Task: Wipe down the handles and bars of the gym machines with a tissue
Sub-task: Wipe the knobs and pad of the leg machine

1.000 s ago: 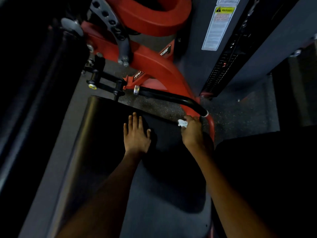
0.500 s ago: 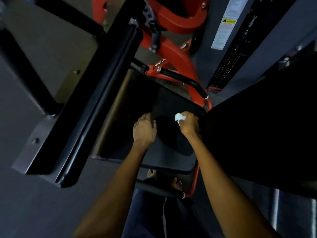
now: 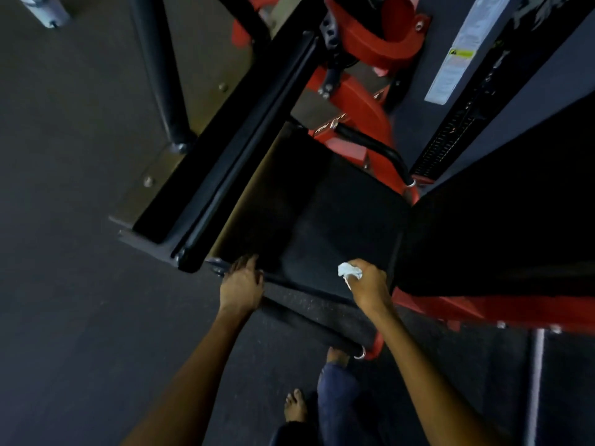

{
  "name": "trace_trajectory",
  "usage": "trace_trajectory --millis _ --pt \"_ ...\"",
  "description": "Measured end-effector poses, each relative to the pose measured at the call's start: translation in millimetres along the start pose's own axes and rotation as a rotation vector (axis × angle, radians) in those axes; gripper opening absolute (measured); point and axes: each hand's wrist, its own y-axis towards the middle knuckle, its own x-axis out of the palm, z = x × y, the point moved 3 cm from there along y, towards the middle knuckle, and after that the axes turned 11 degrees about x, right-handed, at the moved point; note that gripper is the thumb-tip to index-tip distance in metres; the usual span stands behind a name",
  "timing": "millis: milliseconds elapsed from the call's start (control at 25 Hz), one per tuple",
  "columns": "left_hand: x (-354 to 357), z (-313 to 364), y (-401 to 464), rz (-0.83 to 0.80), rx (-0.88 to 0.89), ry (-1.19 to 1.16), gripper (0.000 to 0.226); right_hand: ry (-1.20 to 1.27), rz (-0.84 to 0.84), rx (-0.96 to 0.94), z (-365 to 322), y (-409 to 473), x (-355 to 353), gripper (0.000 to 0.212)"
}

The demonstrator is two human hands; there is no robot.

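I found the right hand (image 3: pixel 370 286) clenched round the crumpled tissue (image 3: pixel 349 271), ready for wiping; the left hand (image 3: pixel 242 286), fingers loosely bent, steadied the seat pad (image 3: pixel 322 220).

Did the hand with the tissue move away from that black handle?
Yes. The right hand with the tissue pulled back from the black handle to the seat pad's near edge.

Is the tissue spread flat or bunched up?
Bunched up. The tissue shows as a crumpled white wad sticking out of the right hand, whose fingers curl around it.
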Motion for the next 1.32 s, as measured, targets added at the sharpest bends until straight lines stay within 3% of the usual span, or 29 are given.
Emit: trace_trajectory --millis 320,520,640,800,920,1000,1120,1320 --pt "53 -87 4 0.108 0.224 0.017 0.048 -0.084 -0.121 -0.158 39 -27 105 0.036" --pt "84 -105 63 0.109 0.424 0.255 0.052 -0.026 -0.165 -0.578 -20 -4 182 0.035" --pt "100 -108 72 0.184 0.399 0.367 0.054 -0.053 -0.192 -0.811 -9 -15 204 0.037" --pt "103 -108 68 0.236 0.339 0.370 0.055 -0.098 -0.067 -0.694 72 -23 166 0.044" --pt "102 -104 68 0.244 0.319 0.359 0.056 -0.073 0.027 -0.620 69 -24 156 0.033" --pt "102 -104 67 0.245 0.322 0.361 0.056 -0.044 -0.089 -0.711 25 -25 180 0.030" --pt "99 -107 68 0.219 0.354 0.383 0.058 -0.226 -0.233 -0.972 0 -32 205 0.027" --pt "99 -105 67 0.171 0.306 0.435 0.058 -0.296 -0.039 -0.890 91 -41 148 0.043"
